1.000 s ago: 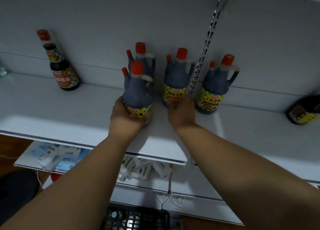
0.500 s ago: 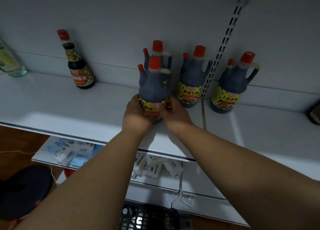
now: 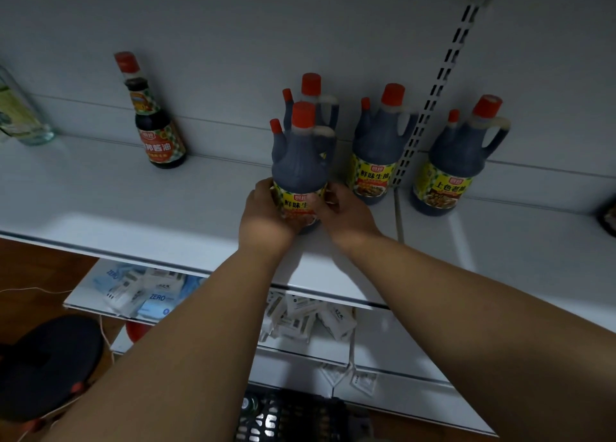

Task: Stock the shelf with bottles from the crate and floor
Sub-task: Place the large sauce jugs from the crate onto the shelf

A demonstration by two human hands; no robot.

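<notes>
Both hands (image 3: 266,210) (image 3: 343,210) grip the front soy-sauce jug (image 3: 299,171) between them.

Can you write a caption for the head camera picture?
Both hands hold a dark soy sauce jug upright on the white shelf.

packets (image 3: 296,318) lower shelf | black stool (image 3: 46,365) floor, left
</notes>
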